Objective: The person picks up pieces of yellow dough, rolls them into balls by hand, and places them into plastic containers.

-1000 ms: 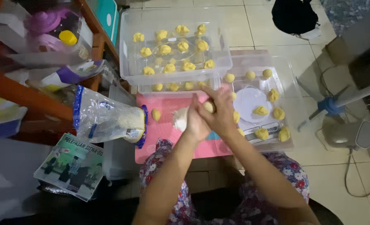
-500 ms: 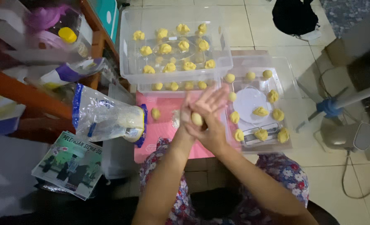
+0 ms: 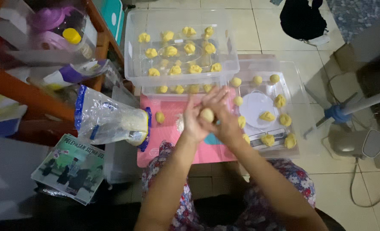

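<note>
Between my two palms sits a pale yellow dough ball (image 3: 207, 114), held above a pink mat (image 3: 168, 141). My left hand (image 3: 191, 122) cups it from the left and my right hand (image 3: 225, 119) presses on it from the right, fingers spread. One loose dough ball (image 3: 160, 117) lies on the mat to the left. A clear plastic box (image 3: 132, 51) beyond the mat holds several rough yellow dough lumps. On the right a clear tray (image 3: 294, 87) carries more lumps around a round white disc (image 3: 258, 106).
A clear bag of flour (image 3: 108, 122) lies left of the mat, with a printed booklet (image 3: 70, 167) in front of it. A wooden shelf (image 3: 31, 98) with containers stands at far left. A fan base and cable (image 3: 356, 143) sit on the tiled floor at right.
My hands have kept rubbing the dough ball between the palms, the right hand sliding across the left. The ball now shows between the fingers.
</note>
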